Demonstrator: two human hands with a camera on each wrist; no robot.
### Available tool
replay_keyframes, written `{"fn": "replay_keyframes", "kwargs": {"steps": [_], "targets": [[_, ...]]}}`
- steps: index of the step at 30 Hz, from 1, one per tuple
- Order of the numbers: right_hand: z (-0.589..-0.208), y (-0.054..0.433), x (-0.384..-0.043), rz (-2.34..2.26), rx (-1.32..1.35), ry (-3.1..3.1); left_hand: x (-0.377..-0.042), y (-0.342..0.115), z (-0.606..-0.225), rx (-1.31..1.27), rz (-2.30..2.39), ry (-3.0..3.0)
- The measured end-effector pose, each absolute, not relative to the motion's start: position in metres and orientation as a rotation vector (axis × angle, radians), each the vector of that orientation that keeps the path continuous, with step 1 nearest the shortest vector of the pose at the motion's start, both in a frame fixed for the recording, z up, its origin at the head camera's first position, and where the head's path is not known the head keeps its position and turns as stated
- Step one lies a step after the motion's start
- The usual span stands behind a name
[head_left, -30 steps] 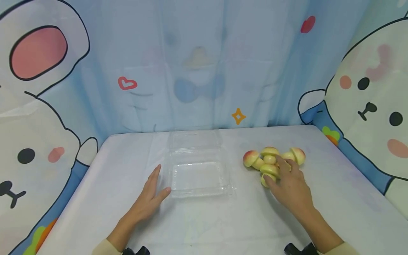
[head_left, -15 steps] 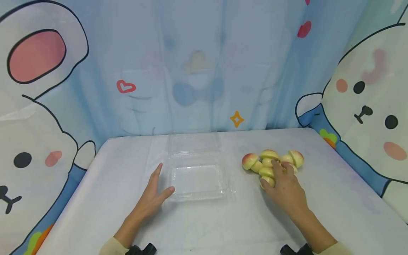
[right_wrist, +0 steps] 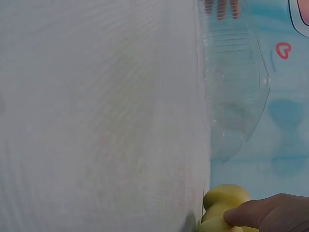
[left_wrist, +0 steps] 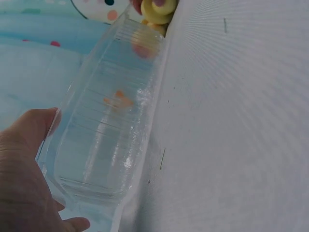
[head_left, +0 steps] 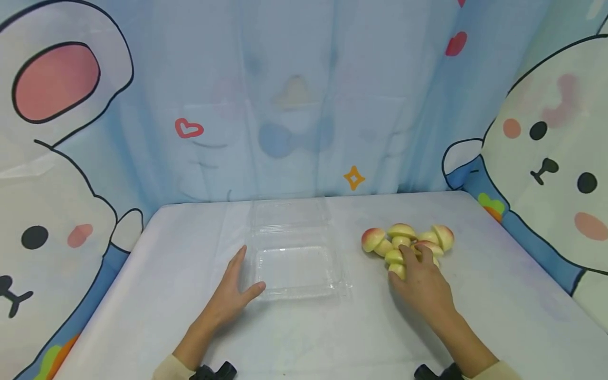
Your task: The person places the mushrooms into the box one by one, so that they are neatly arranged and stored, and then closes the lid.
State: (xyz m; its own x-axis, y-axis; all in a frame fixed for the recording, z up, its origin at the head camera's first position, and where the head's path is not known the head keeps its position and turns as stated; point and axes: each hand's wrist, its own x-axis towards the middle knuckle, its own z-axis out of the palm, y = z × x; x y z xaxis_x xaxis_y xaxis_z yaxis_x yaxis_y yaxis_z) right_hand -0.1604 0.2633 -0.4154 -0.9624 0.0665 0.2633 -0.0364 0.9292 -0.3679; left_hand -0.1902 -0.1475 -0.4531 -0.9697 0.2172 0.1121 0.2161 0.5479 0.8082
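Note:
Beside a clear plastic container (head_left: 296, 269) my left hand (head_left: 230, 295) has its fingers straight and its thumb spread near the front left corner. In the left wrist view the thumb (left_wrist: 36, 126) is at the container's rim. My right hand (head_left: 423, 287) is over a cluster of yellow-green mushrooms (head_left: 402, 230) with reddish caps. It pinches the nearest mushroom (head_left: 395, 257), with the thumb (right_wrist: 246, 212) on its stem and the fingers bent over the far side. The hand partly hides that mushroom and some of the others.
The container's open lid (head_left: 290, 214) lies toward the back of the white-covered table (head_left: 323, 338). A blue curtain (head_left: 294, 95) with cartoon bears hangs behind. Dark wrist-camera mounts (head_left: 216, 371) show at the bottom edge.
My right hand has shifted slightly left and toward me, and the nearest mushroom has shifted a little left with it. My left hand has edged right along the container.

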Motion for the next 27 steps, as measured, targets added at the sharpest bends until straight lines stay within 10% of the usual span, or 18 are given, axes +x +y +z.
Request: {"fn": "replay_keyframes", "kwargs": {"steps": [27], "targets": [[-0.4205,0.2577,-0.1565,0.773,-0.126,-2.795,-0.1881,-0.1483,-0.4531,0.363,1.412,2.739]]}}
